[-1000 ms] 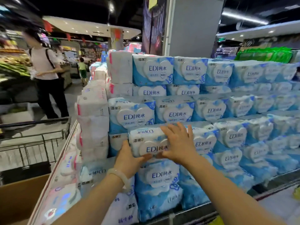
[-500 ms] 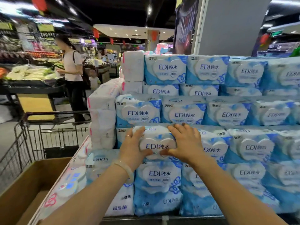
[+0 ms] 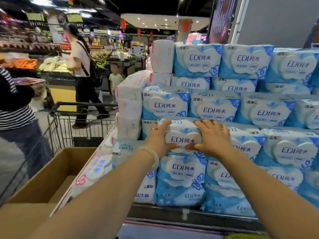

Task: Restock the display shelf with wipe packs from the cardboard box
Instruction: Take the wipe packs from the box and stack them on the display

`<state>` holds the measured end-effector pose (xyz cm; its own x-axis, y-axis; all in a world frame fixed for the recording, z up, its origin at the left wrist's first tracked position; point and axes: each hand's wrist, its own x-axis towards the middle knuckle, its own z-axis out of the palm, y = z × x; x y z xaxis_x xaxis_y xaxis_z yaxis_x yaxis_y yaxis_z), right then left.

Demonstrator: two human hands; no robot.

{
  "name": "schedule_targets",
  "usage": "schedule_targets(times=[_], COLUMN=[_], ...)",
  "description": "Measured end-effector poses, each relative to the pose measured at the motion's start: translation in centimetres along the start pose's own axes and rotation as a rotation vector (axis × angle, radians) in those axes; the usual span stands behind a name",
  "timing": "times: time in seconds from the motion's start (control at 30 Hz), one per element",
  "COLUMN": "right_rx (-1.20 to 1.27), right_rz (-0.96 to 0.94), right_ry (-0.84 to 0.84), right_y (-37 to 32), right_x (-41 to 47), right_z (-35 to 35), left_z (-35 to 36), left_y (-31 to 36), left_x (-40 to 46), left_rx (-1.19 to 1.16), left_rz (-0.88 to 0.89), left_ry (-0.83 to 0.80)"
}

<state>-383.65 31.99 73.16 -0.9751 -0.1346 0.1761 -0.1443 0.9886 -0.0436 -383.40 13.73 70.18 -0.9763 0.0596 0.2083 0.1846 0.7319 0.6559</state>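
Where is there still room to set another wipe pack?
Free: the open cardboard box in the cart. The blue wipe-pack stack is packed tight. Both hands, left hand and right hand, hold the pack going into the row's left end.

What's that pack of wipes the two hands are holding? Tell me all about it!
The wipe pack is a soft-looking plastic packet, light blue and white, with a white heart-shaped lid printed "EDI" plus Chinese characters. It sits facing outward in the stacked display, on top of another pack of the same kind and below a further row. The left hand grips its left end and the right hand its right end, thumbs on the front.
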Motion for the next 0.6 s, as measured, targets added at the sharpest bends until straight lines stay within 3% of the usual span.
schedule_targets(times=[0.07,0.13,0.23,0.33,0.43,0.6], right_rx=[-0.016,0.003,0.147,0.197,0.167,0.146], right_rz=[0.030,0.015,-0.194,-0.388,-0.474,-0.538], right_ry=[-0.066,0.004,0.168,0.103,-0.005,-0.194], right_y=[-0.9,-3.2,-9.9,-17.8,-24.5,-34.8], right_x=[-0.6,-1.4,-2.6,-3.0,-2.2,-0.6], right_z=[-1.0,-1.7,-2.3,-1.5,1.0,6.3], left_z=[-0.8,-2.0,-4.6,-8.2,-12.0,-18.2], left_y=[-0.1,-1.0,-4.1,-8.7,-14.5,-25.9], left_x=[-0.6,-1.7,-3.5,-5.3,-7.3,-11.8], left_rx=[0.052,0.052,0.069,0.104,0.253,0.470], left_rz=[0.026,0.071,0.140,0.119,-0.003,-0.374], left_ry=[-0.020,0.055,0.132,0.158,0.123,0.048])
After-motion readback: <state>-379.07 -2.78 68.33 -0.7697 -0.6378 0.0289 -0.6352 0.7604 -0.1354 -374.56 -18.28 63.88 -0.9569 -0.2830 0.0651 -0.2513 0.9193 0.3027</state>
